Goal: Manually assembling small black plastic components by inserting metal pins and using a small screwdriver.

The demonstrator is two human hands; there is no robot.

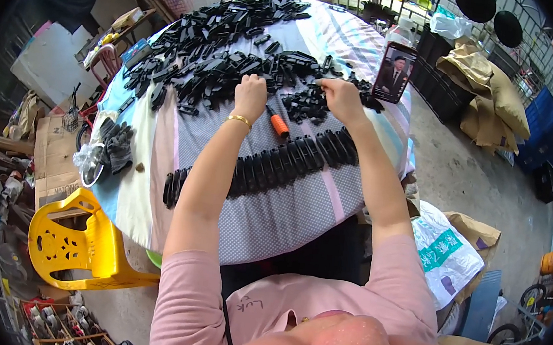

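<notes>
My left hand (250, 95) is closed at the near edge of a heap of long black plastic parts (223, 74); what its fingers hold is hidden. To its right, my right hand (343, 100) pinches at the fingertips over a pile of smaller black pieces (306, 103); the thing in the pinch is too small to name. Between the hands lies a short tool with an orange handle (279, 126). Nearer to me, a long row of black plastic parts (277, 162) stands side by side across the patterned tablecloth (277, 229), partly behind my left forearm.
A phone (394, 73) stands upright at the table's right. Dark gloves (117, 146) and a clear plastic container (93, 165) lie at the left edge. A yellow chair (83, 247) is at the near left, sacks (496, 100) and a dark crate (439, 72) at the right.
</notes>
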